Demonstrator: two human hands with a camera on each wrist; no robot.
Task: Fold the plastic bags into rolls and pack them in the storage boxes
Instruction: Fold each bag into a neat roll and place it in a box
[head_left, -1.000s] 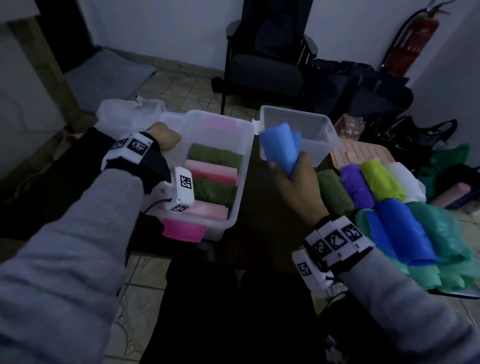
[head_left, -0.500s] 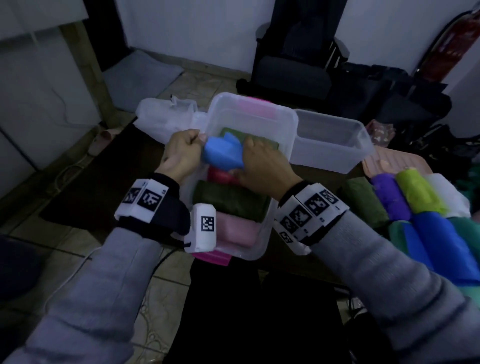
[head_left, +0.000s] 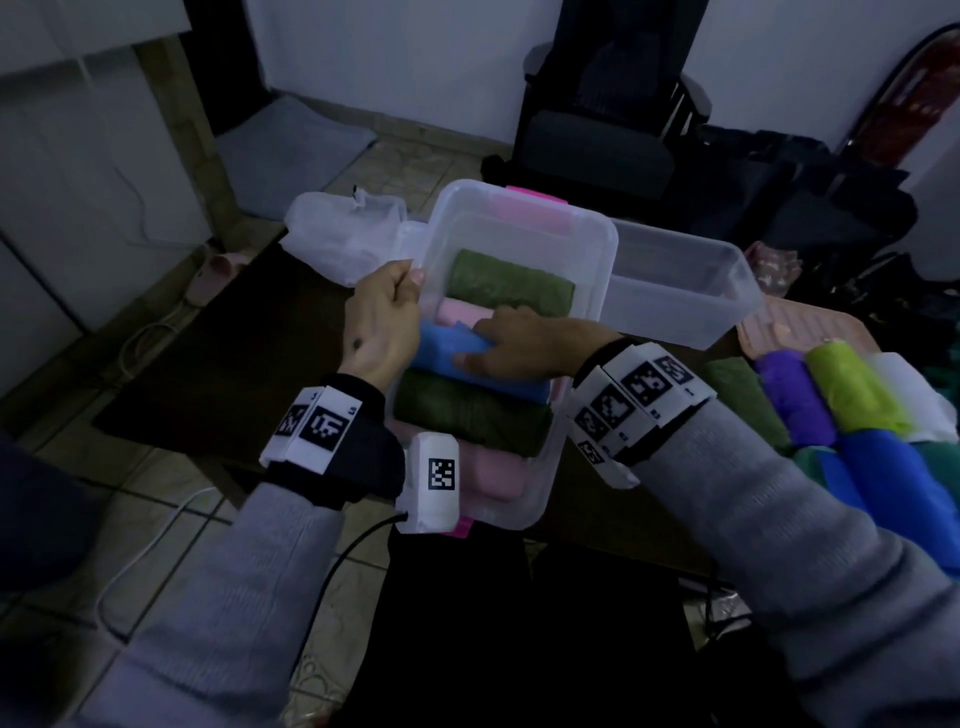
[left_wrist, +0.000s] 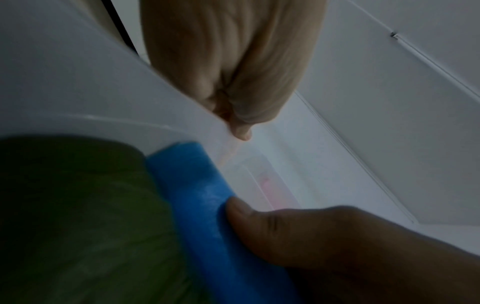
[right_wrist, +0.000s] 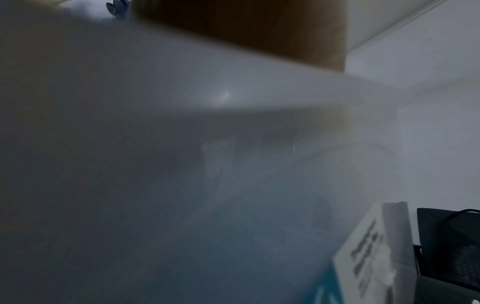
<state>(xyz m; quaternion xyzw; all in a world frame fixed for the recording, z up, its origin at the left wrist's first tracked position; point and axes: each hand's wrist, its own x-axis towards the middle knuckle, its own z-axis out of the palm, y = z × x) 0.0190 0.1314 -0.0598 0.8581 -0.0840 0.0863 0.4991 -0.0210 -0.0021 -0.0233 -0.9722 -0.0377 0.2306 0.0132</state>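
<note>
A clear storage box (head_left: 597, 244) on the dark table holds rolled bags in a row: green (head_left: 509, 283), pink (head_left: 457, 312), blue, dark green (head_left: 467, 415) and pink (head_left: 493, 473). My left hand (head_left: 408, 283) pinches the box's left rim, with its fingers (left_wrist: 233, 82) curled over the wall. My right hand (head_left: 480, 343) holds the blue roll (head_left: 439, 353) down in the box, fingers over its far side and thumb (left_wrist: 249, 218) on its near side. The blue roll (left_wrist: 197, 195) lies against the dark green roll (left_wrist: 78, 205). The right wrist view is a blur of box wall.
A second clear box (head_left: 680, 332) stands empty to the right. Further right lie loose rolls: dark green (head_left: 737, 384), purple (head_left: 795, 400), lime (head_left: 852, 389), white (head_left: 909, 384), and unrolled blue bags (head_left: 904, 478). A white bag (head_left: 337, 234) lies left of the box; a chair (head_left: 608, 119) stands behind.
My right hand carried the blue roll from above the empty box to the left box and pushed it down between the pink and dark green rolls. The left hand moved to the box's rim.
</note>
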